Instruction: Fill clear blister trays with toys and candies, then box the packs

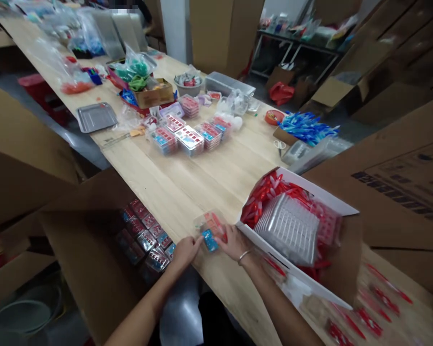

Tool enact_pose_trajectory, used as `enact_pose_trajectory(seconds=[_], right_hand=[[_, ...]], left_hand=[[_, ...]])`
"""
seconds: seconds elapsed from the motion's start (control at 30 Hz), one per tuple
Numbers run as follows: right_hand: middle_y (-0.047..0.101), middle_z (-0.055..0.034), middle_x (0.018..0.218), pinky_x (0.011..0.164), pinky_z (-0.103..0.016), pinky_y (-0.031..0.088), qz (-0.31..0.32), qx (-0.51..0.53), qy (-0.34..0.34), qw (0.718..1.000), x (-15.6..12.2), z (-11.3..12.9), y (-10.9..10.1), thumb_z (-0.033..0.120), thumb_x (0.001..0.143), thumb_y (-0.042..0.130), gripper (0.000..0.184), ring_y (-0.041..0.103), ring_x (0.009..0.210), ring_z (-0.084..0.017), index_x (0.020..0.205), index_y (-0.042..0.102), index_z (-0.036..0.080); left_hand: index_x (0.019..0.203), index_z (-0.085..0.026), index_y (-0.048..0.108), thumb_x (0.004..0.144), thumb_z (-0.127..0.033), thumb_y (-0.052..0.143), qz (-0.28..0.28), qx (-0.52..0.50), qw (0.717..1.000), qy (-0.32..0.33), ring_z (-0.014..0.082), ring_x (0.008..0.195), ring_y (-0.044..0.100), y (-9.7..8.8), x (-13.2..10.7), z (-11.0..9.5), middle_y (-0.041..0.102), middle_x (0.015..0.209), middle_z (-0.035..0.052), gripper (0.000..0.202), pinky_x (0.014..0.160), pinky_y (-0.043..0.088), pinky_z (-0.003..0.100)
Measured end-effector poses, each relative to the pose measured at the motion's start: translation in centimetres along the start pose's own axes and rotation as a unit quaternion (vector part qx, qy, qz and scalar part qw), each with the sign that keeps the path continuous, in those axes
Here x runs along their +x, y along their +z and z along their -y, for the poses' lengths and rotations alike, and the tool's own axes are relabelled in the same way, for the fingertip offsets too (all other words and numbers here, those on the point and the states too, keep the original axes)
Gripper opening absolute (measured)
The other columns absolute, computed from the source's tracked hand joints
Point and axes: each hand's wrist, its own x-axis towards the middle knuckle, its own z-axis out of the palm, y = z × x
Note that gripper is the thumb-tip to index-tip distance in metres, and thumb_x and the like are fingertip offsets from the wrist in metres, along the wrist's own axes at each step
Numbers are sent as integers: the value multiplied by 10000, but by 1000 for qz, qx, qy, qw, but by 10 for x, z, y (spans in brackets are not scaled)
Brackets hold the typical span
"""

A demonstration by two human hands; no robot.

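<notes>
Both hands meet over the wooden table edge. My left hand (185, 252) and my right hand (233, 242) hold a small clear plastic pack (210, 230) with blue and orange-red contents between them. The pack is slightly blurred. Left of my left hand, an open cardboard box (90, 240) holds rows of packed blister trays (144, 238). Right of my right hand stands an open white carton (299, 202) filled with red-and-clear plastic pieces (263, 197) and a clear blister tray (288, 228). A bracelet circles my right wrist.
Stacked blister packs (189, 139) stand mid-table, with bags, a metal tray (96, 117), scissors (279, 147) and blue plastic pieces (308, 128) beyond. Red pieces (368, 319) lie at the lower right. Large cardboard flaps rise at both sides.
</notes>
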Motion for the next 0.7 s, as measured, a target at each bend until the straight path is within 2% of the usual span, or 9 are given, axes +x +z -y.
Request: enact_pose_trajectory(seconds=[0.07, 0.1, 0.13, 0.2, 0.27, 0.37, 0.43, 0.57, 0.7], right_hand=[[560, -153, 1046, 849, -367, 421, -4, -44, -9, 999, -6, -2, 1, 440, 785, 596, 502, 515, 980, -267, 1160, 531, 112], [543, -173, 1086, 862, -382, 413, -6, -57, -4, 998, -10, -2, 3, 454, 796, 585, 547, 500, 1009, -283, 1207, 503, 103], [530, -186, 1115, 868, -390, 407, -10, -63, 6, 998, -13, -2, 5, 459, 807, 574, 573, 491, 1025, -293, 1241, 479, 98], [523, -187, 1119, 850, -386, 406, -18, -60, 25, 998, -18, -3, 8, 447, 821, 560, 548, 494, 1010, -290, 1240, 480, 104], [546, -147, 1052, 816, -361, 408, -26, -39, 32, 998, -20, -4, 11, 413, 834, 545, 419, 512, 952, -263, 1150, 541, 137], [567, -88, 949, 769, -310, 413, -43, 11, 46, 998, -21, -4, 11, 363, 843, 534, 249, 534, 876, -216, 989, 598, 172], [574, -75, 932, 779, -294, 417, -71, 38, 63, 995, -22, -4, 8, 308, 832, 543, 178, 543, 881, -202, 931, 607, 175], [581, -68, 891, 782, -300, 438, -110, 73, 79, 988, -31, -1, 2, 211, 813, 513, 113, 562, 849, -192, 867, 604, 173], [597, -56, 893, 729, -294, 471, -134, 141, 93, 976, -49, 4, 11, 215, 812, 484, 142, 582, 759, -163, 897, 592, 180]], left_hand=[[824, -171, 651, 776, -462, 539, -49, 19, 997, 48, 265, 875, 628, -7, 0, 2, 683, 860, 116, 315, 780, 451, 358], [958, -172, 639, 733, -421, 597, -76, 29, 992, 99, 280, 980, 605, -11, 2, 3, 669, 995, 129, 339, 839, 445, 382], [1104, -173, 592, 690, -386, 644, -89, 44, 982, 160, 297, 1109, 548, -15, 4, 4, 615, 1161, 148, 469, 911, 422, 412], [1324, -181, 429, 614, -374, 718, -59, 88, 960, 259, 335, 1321, 351, -20, 11, 2, 396, 1425, 181, 791, 1032, 325, 483], [1411, -190, 303, 521, -437, 784, -7, 137, 947, 291, 385, 1389, 195, -19, 17, -3, 226, 1512, 203, 1041, 1072, 226, 570], [1426, -182, 269, 408, -531, 820, -4, 175, 940, 292, 445, 1371, 183, -8, 21, -5, 202, 1505, 239, 1210, 1057, 175, 640], [1409, -176, 295, 444, -560, 800, -41, 146, 940, 305, 425, 1339, 265, 1, 21, 0, 286, 1460, 236, 1155, 1055, 227, 602], [1341, -187, 372, 638, -478, 717, -135, 11, 941, 310, 322, 1212, 422, 13, 19, 12, 455, 1284, 154, 835, 1011, 355, 496], [1190, -185, 516, 733, -341, 634, -189, -109, 935, 280, 266, 1059, 490, 12, 20, 2, 542, 1086, 100, 497, 954, 396, 456]])
